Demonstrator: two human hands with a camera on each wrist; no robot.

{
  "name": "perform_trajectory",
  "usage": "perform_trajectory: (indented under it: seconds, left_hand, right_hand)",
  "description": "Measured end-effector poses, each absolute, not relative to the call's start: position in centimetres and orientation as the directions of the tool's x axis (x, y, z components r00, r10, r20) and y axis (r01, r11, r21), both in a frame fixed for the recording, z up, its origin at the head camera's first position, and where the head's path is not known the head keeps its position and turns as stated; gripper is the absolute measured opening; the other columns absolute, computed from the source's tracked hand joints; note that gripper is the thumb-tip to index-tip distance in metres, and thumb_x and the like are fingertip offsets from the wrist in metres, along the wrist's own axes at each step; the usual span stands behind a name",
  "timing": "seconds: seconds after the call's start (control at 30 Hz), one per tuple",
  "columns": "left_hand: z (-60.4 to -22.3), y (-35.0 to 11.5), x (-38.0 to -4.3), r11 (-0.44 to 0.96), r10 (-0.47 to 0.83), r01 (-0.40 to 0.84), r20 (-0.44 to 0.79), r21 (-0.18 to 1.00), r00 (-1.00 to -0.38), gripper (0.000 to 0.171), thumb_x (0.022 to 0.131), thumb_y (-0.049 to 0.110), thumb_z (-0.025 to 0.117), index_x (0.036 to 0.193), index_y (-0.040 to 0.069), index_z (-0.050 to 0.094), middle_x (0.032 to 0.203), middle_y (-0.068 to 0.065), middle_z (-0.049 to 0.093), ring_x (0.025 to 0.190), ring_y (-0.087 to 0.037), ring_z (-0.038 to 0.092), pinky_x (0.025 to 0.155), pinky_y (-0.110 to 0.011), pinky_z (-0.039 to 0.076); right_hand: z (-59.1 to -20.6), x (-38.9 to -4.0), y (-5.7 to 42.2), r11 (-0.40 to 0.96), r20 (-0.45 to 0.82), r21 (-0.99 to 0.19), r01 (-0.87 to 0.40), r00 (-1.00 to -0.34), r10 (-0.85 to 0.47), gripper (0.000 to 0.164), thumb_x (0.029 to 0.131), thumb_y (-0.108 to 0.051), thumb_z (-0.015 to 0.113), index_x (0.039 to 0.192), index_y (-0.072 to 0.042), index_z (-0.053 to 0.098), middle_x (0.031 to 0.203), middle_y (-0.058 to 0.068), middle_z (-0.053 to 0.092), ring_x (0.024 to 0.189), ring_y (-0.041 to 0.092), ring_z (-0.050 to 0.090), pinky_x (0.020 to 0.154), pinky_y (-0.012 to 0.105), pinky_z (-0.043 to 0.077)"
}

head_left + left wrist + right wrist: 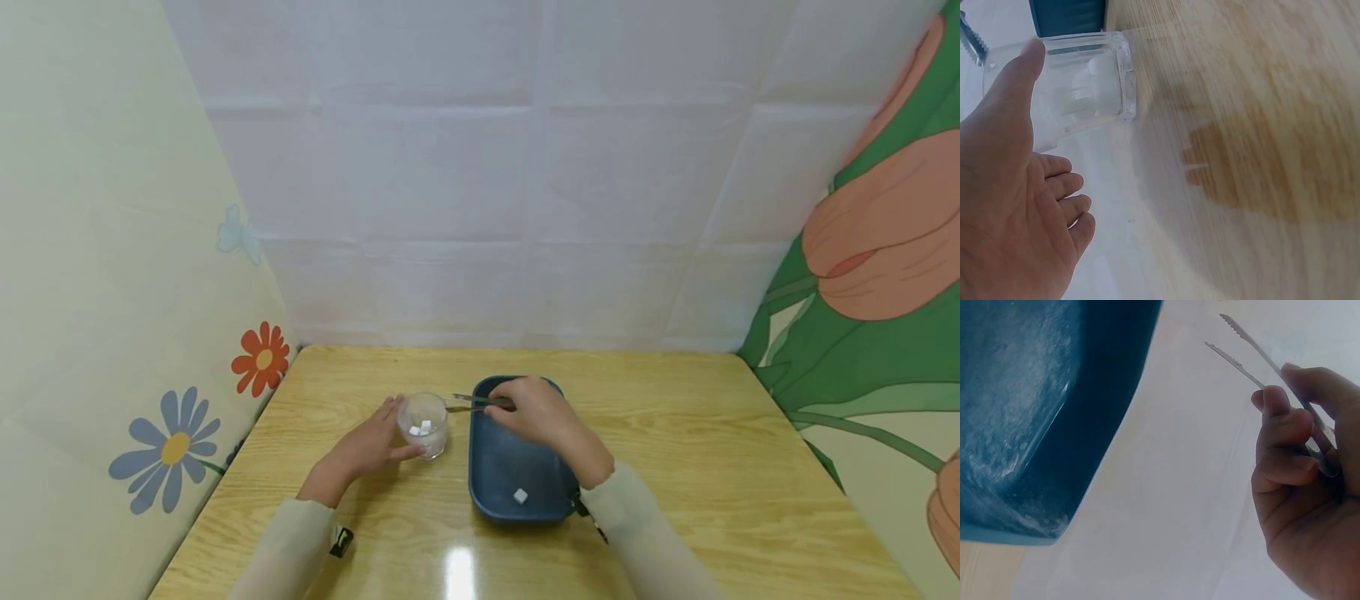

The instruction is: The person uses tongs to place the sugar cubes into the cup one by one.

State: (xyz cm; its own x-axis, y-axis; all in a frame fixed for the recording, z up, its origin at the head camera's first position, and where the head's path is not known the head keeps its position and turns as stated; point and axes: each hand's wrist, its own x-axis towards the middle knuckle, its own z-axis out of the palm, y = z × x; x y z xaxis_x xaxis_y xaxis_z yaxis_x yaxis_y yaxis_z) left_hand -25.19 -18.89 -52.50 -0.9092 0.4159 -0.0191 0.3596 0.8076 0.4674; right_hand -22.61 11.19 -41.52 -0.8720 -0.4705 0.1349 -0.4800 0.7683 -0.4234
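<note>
A clear glass (432,450) stands on the table with a few white cubes (426,426) inside. My left hand (372,442) holds it from the left, thumb on the near side and index finger at the far side; in the left wrist view the other fingers (1063,184) lie loosely below it. Metal tongs (483,401) with serrated ends are gripped in my right hand (536,410). Their tips stand apart beside the glass's rim, with nothing visible between them. Under the right hand is a dark blue tray (510,467), with one white cube (521,496) near its front.
The wooden table (675,433) reaches to a white cloth backdrop (525,250). Flower-patterned cloths hang at the left (172,446) and right. Small black devices sit at both wrists. The tray's raised wall stands just right of the glass.
</note>
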Motion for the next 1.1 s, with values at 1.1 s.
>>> perform_trajectory:
  seconds: [1.1]
  left_hand:
    - [-52.4, -18.9, -25.0, 0.790, 0.437, 0.389, 0.010, 0.474, -0.899, 0.102, 0.091, 0.059, 0.067, 0.158, -0.004, 0.023, 0.164, -0.026, 0.022, 0.153, -0.042, 0.017, 0.120, -0.057, 0.026]
  right_hand:
    - [-43.0, -21.6, 15.7, 0.787, 0.141, -0.414, -0.458, -0.886, -0.442, 0.024, 0.096, -0.022, 0.071, 0.111, -0.005, 0.077, 0.103, 0.008, 0.076, 0.086, 0.017, 0.073, 0.073, 0.032, 0.061]
